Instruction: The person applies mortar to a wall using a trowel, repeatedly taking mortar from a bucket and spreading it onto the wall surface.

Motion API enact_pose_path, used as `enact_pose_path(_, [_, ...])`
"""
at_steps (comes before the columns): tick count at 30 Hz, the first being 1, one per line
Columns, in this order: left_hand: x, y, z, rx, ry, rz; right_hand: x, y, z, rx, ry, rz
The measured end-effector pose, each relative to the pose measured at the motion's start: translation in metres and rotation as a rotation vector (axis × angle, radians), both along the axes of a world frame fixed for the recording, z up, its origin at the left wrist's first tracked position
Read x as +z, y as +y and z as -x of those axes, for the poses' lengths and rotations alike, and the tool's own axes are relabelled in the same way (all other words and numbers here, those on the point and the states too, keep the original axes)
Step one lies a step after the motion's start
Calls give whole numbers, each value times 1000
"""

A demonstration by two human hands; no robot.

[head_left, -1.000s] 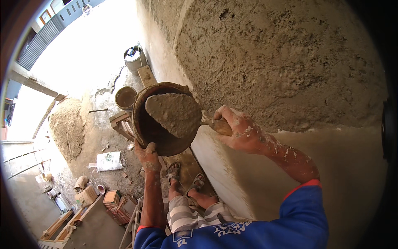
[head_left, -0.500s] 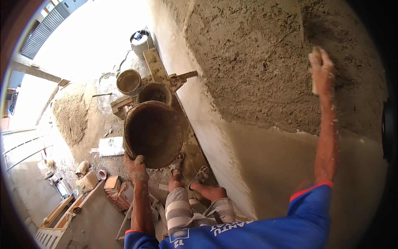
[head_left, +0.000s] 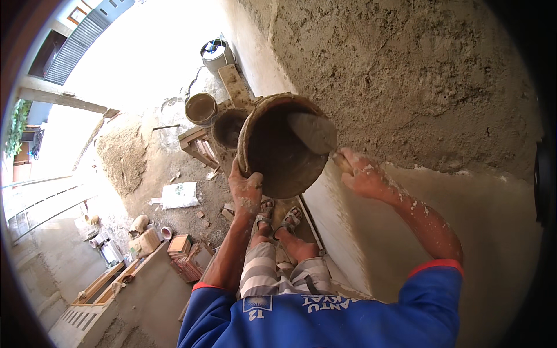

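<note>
My left hand (head_left: 246, 188) grips the near-left rim of a round, mortar-stained bucket (head_left: 246, 142), thumb over the edge. The bucket is raised and tilted, so its dark inside shows. My right hand (head_left: 365, 177) is closed round the handle of a trowel (head_left: 313, 133). The trowel's flat grey blade reaches over the bucket's right side into its mouth. How much mortar lies inside is too dark to tell. Beyond my right hand is a wall with rough wet mortar (head_left: 394, 75) higher up and a smoother grey face (head_left: 400, 226) below.
Two smaller buckets, one round and open (head_left: 201, 109), another (head_left: 226, 129) beside the held bucket, stand near a plank (head_left: 234, 84). A drum (head_left: 216, 56) is farther off. Left are a sand heap (head_left: 122, 159), a white sack (head_left: 180, 195) and stacked tiles (head_left: 188, 261). My sandalled feet (head_left: 288, 219) stand below.
My right hand has come down from the rough wall to the bucket, bringing the trowel blade into its mouth. My left hand has lifted the bucket up and to the right.
</note>
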State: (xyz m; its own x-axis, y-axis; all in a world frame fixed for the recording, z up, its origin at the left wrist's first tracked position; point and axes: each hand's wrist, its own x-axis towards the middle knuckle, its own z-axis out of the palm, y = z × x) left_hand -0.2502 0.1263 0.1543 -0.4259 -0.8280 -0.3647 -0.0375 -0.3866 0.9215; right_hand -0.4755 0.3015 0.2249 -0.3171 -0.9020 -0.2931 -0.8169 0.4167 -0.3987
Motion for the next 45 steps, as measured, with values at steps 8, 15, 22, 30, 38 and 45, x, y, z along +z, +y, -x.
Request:
enact_pose_path(8, [55,10,35,-206,48,156,-12,18,-10,411,895,188])
enact_pose_path(15, [83,26,50,-250,-35,320,84,43,13,374,899,257])
enact_pose_path(22, [95,-3,71,-293,-256,469,-3,-9,55,303,682,-134])
enact_pose_path(30, [90,-53,103,-396,-295,489,-54,-31,33,232,-5,198])
enact_pose_path(38, [79,-127,109,-293,-58,343,-23,-86,38,-237,-48,309])
enact_pose_path(45, [65,-171,120,-152,71,220,20,-129,75,-244,87,199])
